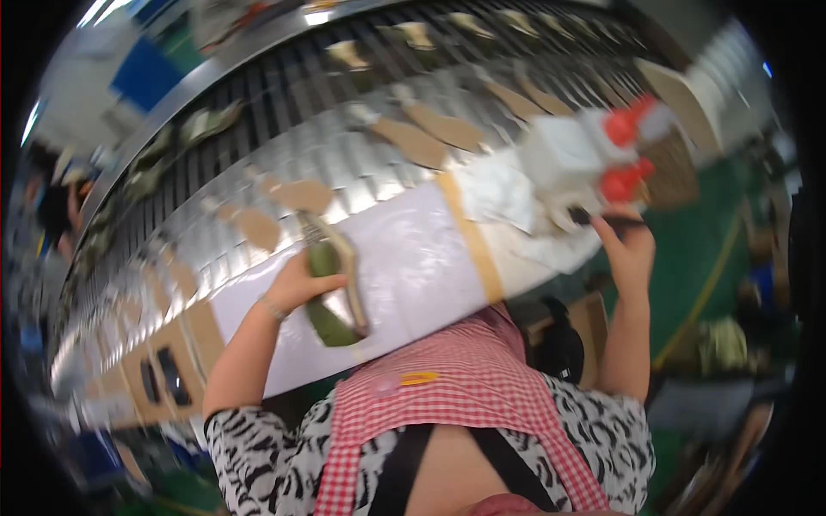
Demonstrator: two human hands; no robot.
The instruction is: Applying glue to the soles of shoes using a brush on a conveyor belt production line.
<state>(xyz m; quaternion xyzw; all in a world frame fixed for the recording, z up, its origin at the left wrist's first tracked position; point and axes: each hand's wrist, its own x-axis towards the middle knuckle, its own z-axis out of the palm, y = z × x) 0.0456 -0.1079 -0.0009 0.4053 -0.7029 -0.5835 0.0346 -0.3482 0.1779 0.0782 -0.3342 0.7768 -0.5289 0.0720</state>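
My left hand point(297, 282) is closed around a green shoe upper point(324, 323) with a pale edge along its side, held over the white sheet on the work surface. The thumb lies across the shoe's opening or underside; blur hides which. At the right, my right hand point(632, 249) grips a slim black-handled tool point(624, 221) that looks like a brush. Its tip is beside a small pale pot point(564, 212), and I cannot tell whether it is inside. Next to the pot lies a crumpled white cloth point(495, 189).
Beyond the white sheet point(413, 249) runs a metal roller conveyor point(292, 103) carrying tan soles point(413, 142) and green shoe pieces point(211, 123). White bottles with red caps point(626, 181) and a white box point(564, 153) stand at the right. Two dark objects point(174, 376) lie on cardboard at the left.
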